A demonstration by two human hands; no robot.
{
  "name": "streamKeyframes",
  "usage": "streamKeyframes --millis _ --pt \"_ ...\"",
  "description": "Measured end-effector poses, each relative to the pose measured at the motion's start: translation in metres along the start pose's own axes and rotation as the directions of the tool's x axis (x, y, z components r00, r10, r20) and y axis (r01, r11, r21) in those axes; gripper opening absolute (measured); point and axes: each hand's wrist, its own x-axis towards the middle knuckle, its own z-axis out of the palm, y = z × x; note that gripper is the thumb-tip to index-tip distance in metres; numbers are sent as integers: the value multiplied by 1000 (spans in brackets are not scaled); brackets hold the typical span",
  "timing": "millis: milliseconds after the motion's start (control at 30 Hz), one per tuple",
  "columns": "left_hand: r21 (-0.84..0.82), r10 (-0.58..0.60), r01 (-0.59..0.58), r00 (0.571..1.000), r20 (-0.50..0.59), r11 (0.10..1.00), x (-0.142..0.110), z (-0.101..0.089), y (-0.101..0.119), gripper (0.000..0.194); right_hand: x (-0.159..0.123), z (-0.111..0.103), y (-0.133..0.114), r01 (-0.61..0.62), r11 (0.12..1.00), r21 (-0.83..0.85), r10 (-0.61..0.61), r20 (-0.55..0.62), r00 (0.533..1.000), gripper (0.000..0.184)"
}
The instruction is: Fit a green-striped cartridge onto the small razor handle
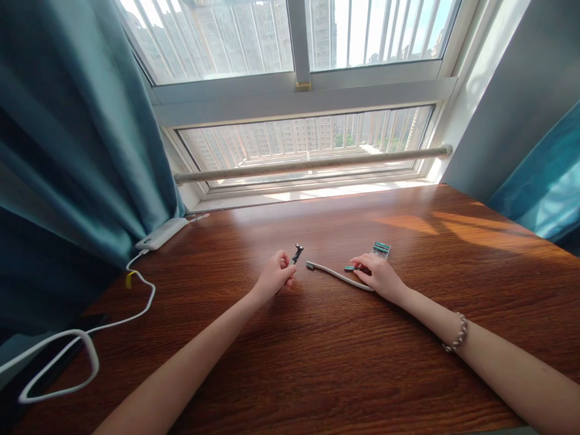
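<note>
My left hand [275, 273] is closed around a dark razor handle [297, 254], whose bare, forked head points up and away from me. The lower part of the handle is hidden by my fingers. On the right, my right hand [377, 275] pinches a small green-and-black razor cartridge [349, 269] low over the table. Between my hands lies a toothbrush [338, 275] with a white handle and dark bristles; its tail end reaches under my right hand. Just behind that hand sits a clear case [381, 249] with green razor cartridges, partly covered by the hand.
The wooden table [254, 362] runs up to a barred window with a horizontal rail [312, 163]. At the left edge, a white power strip or adapter [163, 234] trails a looping white cable [147, 302]. Blue curtains [90, 121] hang beside the table.
</note>
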Motion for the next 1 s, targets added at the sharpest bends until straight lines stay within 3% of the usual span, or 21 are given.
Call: streamKeyframes --millis 167,300,433,600,733,867,1000 --pt "-216 -26 40 998 65 976 -11 16 16 24 -1 2 0 -32 999 32 34 -50 998 30" --pt "-474 -107 213 965 240 855 -20 34 24 21 -1 1 -3 -44 998 51 49 -99 994 31" --pt "-496 -144 308 929 342 812 -18 52 28 23 0 -2 -8 -29 997 66 39 -165 986 33" --pt "-554 -119 310 928 353 773 -10 66 36 29 0 -12 -28 17 999 50 -2 -272 962 32" --pt "-616 -25 301 910 415 728 -9 66 49 34 10 -22 -61 44 997 66 -16 -378 926 28" --pt "-698 49 391 853 520 600 -13 54 59 34 28 -25 -94 107 986 131 -43 -417 908 29" --pt "-744 64 458 831 553 487 -11 42 59 32 40 -18 -105 175 976 127 -102 -444 890 29"
